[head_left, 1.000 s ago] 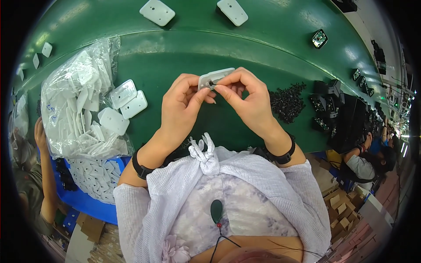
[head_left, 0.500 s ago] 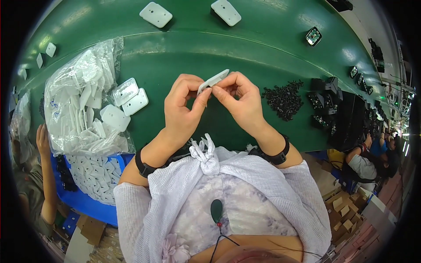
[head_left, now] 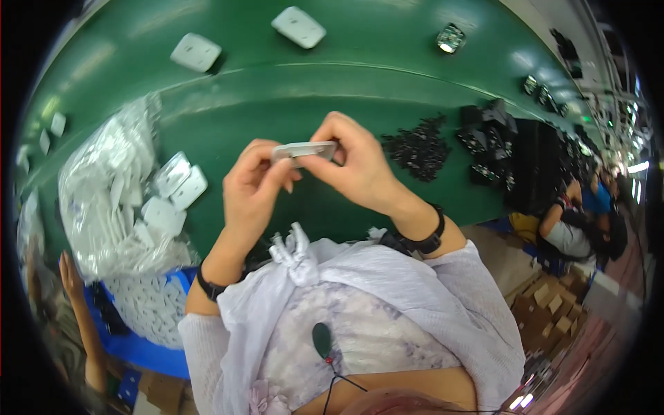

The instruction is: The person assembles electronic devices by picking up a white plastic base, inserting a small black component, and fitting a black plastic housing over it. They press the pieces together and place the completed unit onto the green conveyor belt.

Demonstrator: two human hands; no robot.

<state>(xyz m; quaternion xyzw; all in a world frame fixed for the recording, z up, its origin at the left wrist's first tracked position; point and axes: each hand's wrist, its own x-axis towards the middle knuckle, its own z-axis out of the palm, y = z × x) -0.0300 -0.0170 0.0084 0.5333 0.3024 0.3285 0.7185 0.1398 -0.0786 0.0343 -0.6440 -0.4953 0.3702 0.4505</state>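
Observation:
A thin white plastic cover (head_left: 304, 148) is held up over the green bench, seen nearly edge-on. My left hand (head_left: 253, 181) grips its left end between thumb and fingers. At the other end, my right hand (head_left: 354, 160) pinches it, thumb along the near side. Left of my hands lie a few loose white covers (head_left: 164, 217), next to a clear plastic bag (head_left: 114, 194) full of the same covers. To the right of my right hand is a pile of small black parts (head_left: 420, 147).
Farther right, black housings with circuit boards (head_left: 490, 142) stand by a black box (head_left: 536, 162). White covers (head_left: 299, 28) and a circuit-board unit (head_left: 451, 38) sit on the raised far strip. A blue bin (head_left: 142, 356) of white pieces is at lower left, beside another person's arm (head_left: 81, 304).
The white cover has turned from a slanted position to nearly level. My view has shifted, and the covers and circuit-board unit on the far strip now appear farther left.

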